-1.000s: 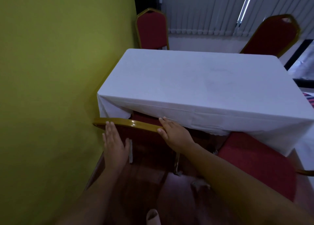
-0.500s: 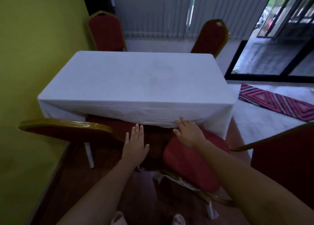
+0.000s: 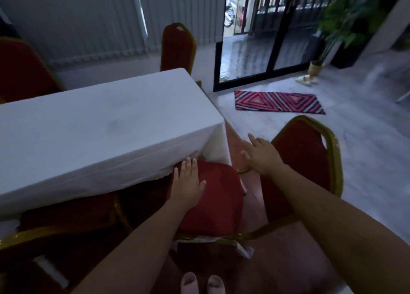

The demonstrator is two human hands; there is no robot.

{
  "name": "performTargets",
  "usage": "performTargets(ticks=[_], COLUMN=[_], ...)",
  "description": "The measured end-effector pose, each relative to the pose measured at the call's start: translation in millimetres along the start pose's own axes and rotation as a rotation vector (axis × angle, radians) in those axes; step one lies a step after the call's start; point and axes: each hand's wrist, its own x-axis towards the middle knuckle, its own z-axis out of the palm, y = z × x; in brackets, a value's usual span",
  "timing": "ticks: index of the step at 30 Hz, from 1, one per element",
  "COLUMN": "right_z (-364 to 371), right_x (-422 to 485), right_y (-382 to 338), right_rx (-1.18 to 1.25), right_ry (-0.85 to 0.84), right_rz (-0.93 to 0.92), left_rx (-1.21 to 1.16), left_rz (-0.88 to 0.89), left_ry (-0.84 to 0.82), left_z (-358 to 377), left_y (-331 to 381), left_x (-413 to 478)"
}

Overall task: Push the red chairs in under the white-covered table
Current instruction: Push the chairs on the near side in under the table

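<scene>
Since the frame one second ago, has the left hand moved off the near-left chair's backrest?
Yes. The left hand now lies flat on the right chair's seat, further right along the table's near edge.

The table (image 3: 93, 125) wore a plain white cloth with a faint greyish smudge near its middle; the chairs were red with gold-painted frames, the nearest chair (image 3: 213, 196) showing a deep red seat and a red back (image 3: 304, 160) edged in gold; two more red chairs (image 3: 177, 47) stood beyond; the rug (image 3: 277, 104) carried nested triangles in pink, red, dark blue and white; the floor (image 3: 366, 120) was pale grey, marbled; the blinds (image 3: 88, 20) were grey-white; the plant (image 3: 348, 11) was green in a yellowish pot (image 3: 316, 67).
</scene>
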Motion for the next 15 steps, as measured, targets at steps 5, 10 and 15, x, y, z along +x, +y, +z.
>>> performTargets(ticks=[5,10,15], right_z=[-8.9,-26.2,-39.4], right_x=[-21.8,-41.0,-53.0], right_y=[69.5,128.4,188.5], right_rx=[-0.030,-0.062,-0.114], right_ry=[0.025,0.037,0.043], right_rz=[0.137,0.219,0.253], left_rx=[-0.029,-0.060,-0.145], left_rz=[0.148,0.277,0.384], left_ry=[-0.049,-0.074,-0.112], left_z=[19.4,36.9,48.1], left_y=[64.6,134.4,203.7], left_x=[15.7,12.5,20.8])
